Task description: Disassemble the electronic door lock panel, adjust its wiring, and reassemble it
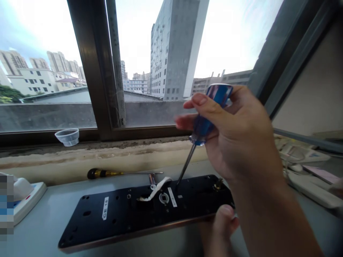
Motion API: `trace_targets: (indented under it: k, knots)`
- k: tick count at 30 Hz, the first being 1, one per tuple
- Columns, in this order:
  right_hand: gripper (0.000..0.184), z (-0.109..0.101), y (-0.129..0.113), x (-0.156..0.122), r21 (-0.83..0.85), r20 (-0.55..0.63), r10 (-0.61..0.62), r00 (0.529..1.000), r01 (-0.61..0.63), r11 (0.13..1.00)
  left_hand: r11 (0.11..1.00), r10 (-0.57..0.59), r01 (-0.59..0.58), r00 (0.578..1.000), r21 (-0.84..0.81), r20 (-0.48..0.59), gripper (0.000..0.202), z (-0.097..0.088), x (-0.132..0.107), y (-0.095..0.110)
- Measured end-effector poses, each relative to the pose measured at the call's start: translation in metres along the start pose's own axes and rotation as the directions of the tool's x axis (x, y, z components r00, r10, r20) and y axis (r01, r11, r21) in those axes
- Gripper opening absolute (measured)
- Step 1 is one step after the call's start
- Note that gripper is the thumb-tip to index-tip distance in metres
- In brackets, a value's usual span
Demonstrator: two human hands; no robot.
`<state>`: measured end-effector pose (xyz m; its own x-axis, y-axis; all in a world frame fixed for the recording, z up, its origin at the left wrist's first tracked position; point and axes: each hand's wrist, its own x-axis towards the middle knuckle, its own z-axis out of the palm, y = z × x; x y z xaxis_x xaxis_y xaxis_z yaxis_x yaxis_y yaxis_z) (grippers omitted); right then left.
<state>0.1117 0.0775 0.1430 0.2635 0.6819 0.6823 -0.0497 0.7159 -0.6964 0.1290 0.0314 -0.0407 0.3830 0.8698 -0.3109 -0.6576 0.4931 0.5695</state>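
Observation:
My right hand (241,139) is closed round the blue handle of a screwdriver (206,117), held nearly upright and tilted. Its metal shaft runs down to the left, and the tip rests on a long black plate (120,217) near the plate's middle. The plate lies flat on a grey table (40,228) and carries white labels, several holes and a white ribbon cable (158,187). My left hand (222,223) grips the plate's near right edge, thumb on top; the fingers are hidden under my right forearm.
A second screwdriver with a black and yellow handle (107,174) lies behind the plate. A clear plastic cup (68,137) sits upside down on the window ledge. White power strips (308,178) and cables lie at the right, a white device (25,196) at the left.

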Motion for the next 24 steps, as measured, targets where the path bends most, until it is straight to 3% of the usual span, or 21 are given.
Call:
trace_targets:
  k: [2, 8, 13, 15, 19, 24]
  knots:
    - [0.032, 0.0, 0.0, 0.0, -0.023, -0.027, -0.007, 1.0, 0.006, 1.0, 0.999, 0.038, -0.038, 0.999, -0.015, 0.001, 0.053, -0.001, -0.002, -0.002]
    - [0.021, -0.004, -0.001, 0.002, -0.042, 0.061, -0.003, 0.998, 0.006, 0.999, 0.998, 0.061, -0.061, 0.998, -0.001, -0.027, 0.049, -0.005, -0.001, -0.005]
    - [0.032, 0.0, 0.002, -0.001, -0.044, -0.102, -0.078, 0.992, 0.074, 0.996, 0.997, 0.08, -0.08, 0.997, -0.002, -0.021, 0.056, -0.003, 0.0, 0.0]
    - [0.028, -0.001, 0.004, 0.0, -0.094, -0.08, -0.072, 0.994, 0.064, 0.993, 0.998, 0.058, -0.058, 0.998, -0.006, 0.003, 0.058, -0.004, 0.0, -0.002]
    - [0.03, -0.005, 0.004, 0.002, -0.093, 0.072, -0.017, 0.997, 0.023, 0.995, 1.0, 0.017, -0.017, 1.0, 0.006, 0.024, 0.06, -0.01, 0.004, -0.009]
    - [0.029, -0.001, 0.0, -0.003, -0.079, -0.014, -0.086, 0.996, 0.084, 0.993, 1.0, 0.021, -0.021, 1.0, 0.004, 0.018, 0.057, -0.007, 0.009, -0.01]
